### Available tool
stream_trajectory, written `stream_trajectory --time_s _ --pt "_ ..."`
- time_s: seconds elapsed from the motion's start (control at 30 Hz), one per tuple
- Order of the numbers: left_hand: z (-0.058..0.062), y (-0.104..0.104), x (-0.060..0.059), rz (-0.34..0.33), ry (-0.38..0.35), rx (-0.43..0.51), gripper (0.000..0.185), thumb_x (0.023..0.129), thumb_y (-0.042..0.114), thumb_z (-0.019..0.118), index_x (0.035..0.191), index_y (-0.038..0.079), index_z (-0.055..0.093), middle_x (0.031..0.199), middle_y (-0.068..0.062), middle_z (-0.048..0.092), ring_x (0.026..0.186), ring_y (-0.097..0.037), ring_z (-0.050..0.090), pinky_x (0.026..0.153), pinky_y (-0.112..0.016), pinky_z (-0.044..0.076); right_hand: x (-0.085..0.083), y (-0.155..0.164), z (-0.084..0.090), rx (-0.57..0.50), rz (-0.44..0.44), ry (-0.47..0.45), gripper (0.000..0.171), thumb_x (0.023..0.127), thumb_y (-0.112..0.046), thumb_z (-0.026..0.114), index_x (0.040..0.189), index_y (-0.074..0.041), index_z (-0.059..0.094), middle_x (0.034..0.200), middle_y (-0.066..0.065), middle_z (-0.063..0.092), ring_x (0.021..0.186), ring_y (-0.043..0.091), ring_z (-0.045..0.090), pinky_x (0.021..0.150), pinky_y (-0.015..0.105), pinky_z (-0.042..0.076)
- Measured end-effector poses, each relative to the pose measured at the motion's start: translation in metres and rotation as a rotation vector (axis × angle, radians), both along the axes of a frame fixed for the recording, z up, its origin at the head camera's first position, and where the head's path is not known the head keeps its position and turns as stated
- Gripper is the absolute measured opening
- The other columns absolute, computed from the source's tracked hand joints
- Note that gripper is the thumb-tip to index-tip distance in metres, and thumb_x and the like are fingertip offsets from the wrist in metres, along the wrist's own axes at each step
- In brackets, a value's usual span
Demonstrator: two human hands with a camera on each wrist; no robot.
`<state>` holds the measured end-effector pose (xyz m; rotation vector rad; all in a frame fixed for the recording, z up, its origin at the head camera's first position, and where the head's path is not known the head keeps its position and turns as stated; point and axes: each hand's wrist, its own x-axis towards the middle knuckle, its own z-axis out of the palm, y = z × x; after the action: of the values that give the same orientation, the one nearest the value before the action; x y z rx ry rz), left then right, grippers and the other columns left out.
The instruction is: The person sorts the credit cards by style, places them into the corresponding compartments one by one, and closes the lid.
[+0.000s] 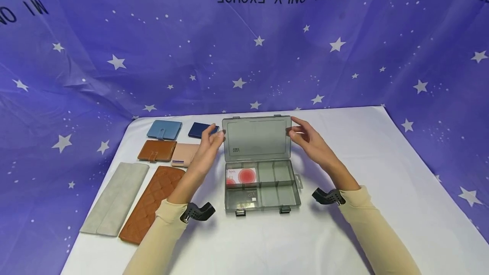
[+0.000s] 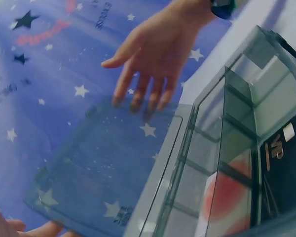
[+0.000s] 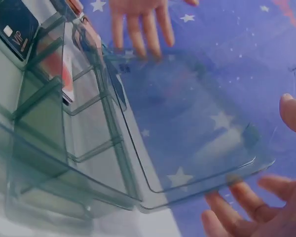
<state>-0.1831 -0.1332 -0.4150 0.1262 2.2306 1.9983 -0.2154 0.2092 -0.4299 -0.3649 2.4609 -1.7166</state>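
A see-through grey plastic divider box [image 1: 278, 208] lies on the table with its lid [image 1: 257, 139] raised at the back. My left hand [image 1: 202, 152] is at the lid's left edge, its fingertips right by the rim. At the opposite edge, my right hand [image 1: 315, 147] touches the lid with extended fingertips; its thumb stands apart in the right wrist view. In the box's upper left compartment is a white card with red circles [image 1: 244, 176]. Below it, a dark VIP card [image 1: 240, 198] fills the lower left compartment.
Left of the box lie a light blue wallet [image 1: 164, 130], a dark blue card holder [image 1: 198, 129], a brown wallet [image 1: 156, 151] and a beige one [image 1: 185, 154]. Nearer are a long grey wallet [image 1: 116, 198] and a woven brown wallet [image 1: 153, 203]. A purple star curtain [image 1: 290, 67] hangs behind.
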Motion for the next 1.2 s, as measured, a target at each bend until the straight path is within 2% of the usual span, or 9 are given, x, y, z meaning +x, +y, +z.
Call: stream_trajectory --time_s 0.13,0.3,0.4,0.5,0.67,0.73,0.93,1.1,1.2 --pt "0.009 -0.007 0.015 -0.099 0.121 -0.152 0.068 0.116 0.037 0.044 0.172 0.015 0.012 0.164 -0.024 0.042 0.156 -0.042 0.036 0.126 -0.060 0.028 0.014 0.007 0.010 0.069 0.078 0.121 0.050 0.114 -0.026 0.055 0.160 -0.007 0.047 0.146 0.019 0.062 0.138 0.038 0.058 0.116 0.045 0.044" --pt "0.011 -0.014 0.038 -0.234 0.309 -0.293 0.051 0.116 0.033 0.049 0.164 0.017 0.042 0.153 -0.015 0.058 0.146 -0.035 0.052 0.121 -0.059 0.038 0.040 0.015 0.011 0.052 0.257 0.228 0.037 0.117 -0.016 0.047 0.150 -0.018 0.064 0.147 0.002 0.067 0.141 0.018 0.058 0.114 0.024 0.043" --pt "0.006 -0.017 0.048 -0.321 0.414 -0.394 0.039 0.117 0.030 0.048 0.154 0.021 0.057 0.152 -0.003 0.062 0.146 -0.027 0.054 0.119 -0.057 0.041 0.053 0.017 0.006 0.074 0.332 0.272 0.038 0.115 -0.010 0.051 0.145 -0.023 0.068 0.148 -0.004 0.067 0.142 0.014 0.058 0.116 0.023 0.042" --pt "0.000 -0.020 0.055 -0.415 0.479 -0.474 0.037 0.117 0.027 0.048 0.151 0.026 0.061 0.158 0.002 0.057 0.151 -0.024 0.049 0.120 -0.058 0.040 0.064 0.020 -0.002 0.088 0.390 0.326 0.040 0.109 -0.002 0.059 0.143 -0.019 0.071 0.150 -0.001 0.066 0.146 0.020 0.055 0.120 0.026 0.039" --pt "-0.014 -0.028 0.061 -0.579 0.559 -0.550 0.038 0.113 0.027 0.058 0.151 0.027 0.064 0.166 -0.003 0.049 0.157 -0.031 0.039 0.122 -0.062 0.036 0.077 0.026 -0.022 0.143 0.488 0.432 0.040 0.099 0.000 0.075 0.137 -0.013 0.074 0.152 0.004 0.064 0.150 0.023 0.051 0.125 0.027 0.031" --pt "-0.021 -0.029 0.063 -0.621 0.616 -0.594 0.038 0.110 0.028 0.064 0.148 0.028 0.066 0.166 -0.004 0.050 0.158 -0.033 0.038 0.120 -0.062 0.038 0.080 0.026 -0.028 0.189 0.515 0.482 0.042 0.096 -0.006 0.081 0.136 -0.016 0.075 0.152 0.004 0.064 0.149 0.022 0.051 0.126 0.026 0.030" --pt "-0.034 -0.025 0.062 -0.668 0.773 -0.746 0.042 0.105 0.028 0.072 0.146 0.028 0.068 0.165 -0.005 0.051 0.158 -0.037 0.037 0.120 -0.059 0.041 0.082 0.022 -0.043 0.361 0.536 0.624 0.041 0.095 -0.022 0.086 0.134 -0.031 0.077 0.154 -0.003 0.063 0.147 0.025 0.052 0.125 0.032 0.032" --pt "-0.038 -0.021 0.060 -0.657 0.832 -0.854 0.062 0.091 0.028 0.087 0.149 0.026 0.066 0.165 -0.005 0.049 0.155 -0.037 0.039 0.114 -0.054 0.048 0.077 0.017 -0.041 0.446 0.549 0.619 0.041 0.092 -0.030 0.089 0.130 -0.037 0.077 0.153 -0.008 0.062 0.144 0.021 0.054 0.116 0.050 0.042" --pt "-0.041 -0.015 0.061 -0.612 0.898 -0.934 0.071 0.086 0.021 0.090 0.152 0.027 0.063 0.161 -0.005 0.052 0.148 -0.035 0.045 0.107 -0.050 0.054 0.074 0.014 -0.038 0.495 0.570 0.621 0.048 0.085 -0.034 0.094 0.129 -0.038 0.075 0.151 -0.008 0.062 0.139 0.020 0.055 0.111 0.053 0.044"
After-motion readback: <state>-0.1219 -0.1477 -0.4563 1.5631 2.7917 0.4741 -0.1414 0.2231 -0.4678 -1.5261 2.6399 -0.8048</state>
